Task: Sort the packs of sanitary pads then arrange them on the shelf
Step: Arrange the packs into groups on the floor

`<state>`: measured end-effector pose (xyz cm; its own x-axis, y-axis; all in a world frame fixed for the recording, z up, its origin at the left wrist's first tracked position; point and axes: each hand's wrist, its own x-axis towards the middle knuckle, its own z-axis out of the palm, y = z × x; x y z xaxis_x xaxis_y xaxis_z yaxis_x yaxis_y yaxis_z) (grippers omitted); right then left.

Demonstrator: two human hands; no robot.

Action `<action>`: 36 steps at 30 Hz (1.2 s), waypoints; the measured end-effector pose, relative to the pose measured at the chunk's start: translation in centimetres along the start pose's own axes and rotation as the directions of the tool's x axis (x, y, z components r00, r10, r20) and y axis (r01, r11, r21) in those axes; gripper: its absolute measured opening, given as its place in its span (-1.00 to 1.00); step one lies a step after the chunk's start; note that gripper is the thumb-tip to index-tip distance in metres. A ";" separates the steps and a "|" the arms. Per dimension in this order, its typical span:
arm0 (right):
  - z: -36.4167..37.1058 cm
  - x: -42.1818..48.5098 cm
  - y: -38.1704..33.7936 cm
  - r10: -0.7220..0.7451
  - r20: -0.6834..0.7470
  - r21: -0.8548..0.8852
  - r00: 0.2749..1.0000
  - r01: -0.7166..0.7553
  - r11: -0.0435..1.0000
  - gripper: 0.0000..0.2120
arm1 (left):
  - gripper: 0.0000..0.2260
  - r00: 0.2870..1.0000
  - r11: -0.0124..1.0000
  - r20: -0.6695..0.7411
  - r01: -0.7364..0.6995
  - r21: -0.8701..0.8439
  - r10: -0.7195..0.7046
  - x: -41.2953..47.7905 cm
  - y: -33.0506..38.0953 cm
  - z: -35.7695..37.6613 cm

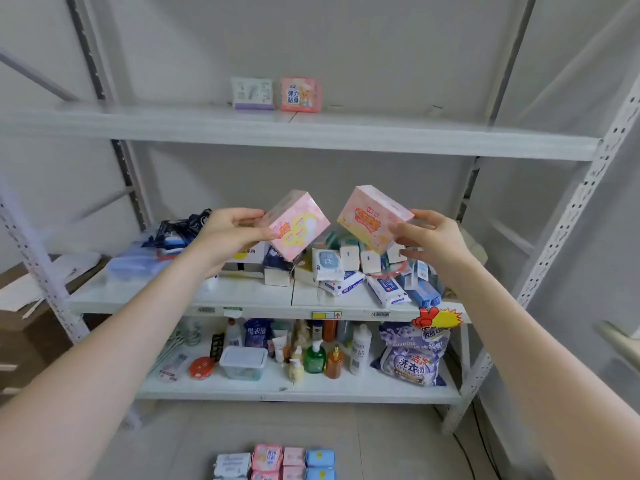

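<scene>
Here, each hand pinches a tilted pink pack — left hand point(231, 227) the left pack point(297, 226), right hand point(429, 233) the right pack point(372, 218).

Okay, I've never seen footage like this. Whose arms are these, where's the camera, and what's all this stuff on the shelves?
There is no machine here. The camera sits on a person's head and looks forward and down, so the two bare arms reaching in are that person's own. This is the only view.

The left hand holds one pink pack of pads, and the right hand holds a second pink pack. Both packs are tilted and raised in front of a white metal shelf unit.

On the top shelf two packs stand side by side, a white and purple pack and a darker pink pack. The middle shelf carries a jumble of wipes and small boxes. The bottom shelf has bottles, a tub and a purple detergent bag. More pad packs lie in rows on the floor.
</scene>
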<state>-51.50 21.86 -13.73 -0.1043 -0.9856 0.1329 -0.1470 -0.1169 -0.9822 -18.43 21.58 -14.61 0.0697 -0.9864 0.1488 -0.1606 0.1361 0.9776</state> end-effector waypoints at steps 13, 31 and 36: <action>2.1 -14.9 17.5 0.274 0.048 -0.066 0.961 -0.270 0.960 -0.55 | -0.36 0.941 0.945 0.149 0.277 0.173 -0.303 -13.6 -16.0 1.4; 6.8 -23.8 38.8 0.547 0.079 -0.130 0.833 -0.536 0.834 -0.44 | -0.57 0.796 0.813 0.264 0.424 0.399 -0.544 -18.0 -38.0 3.5; 7.9 -23.0 47.2 0.599 0.103 -0.142 0.794 -0.585 0.799 -0.41 | -0.42 0.737 0.765 0.294 0.448 0.462 -0.609 -15.5 -46.8 5.2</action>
<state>-48.26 38.01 -64.16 -0.0694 -0.8650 -0.4969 -0.1963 0.5002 -0.8434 -17.07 30.03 -63.44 -0.1401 -0.8365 -0.5298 -0.5467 -0.3808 0.7458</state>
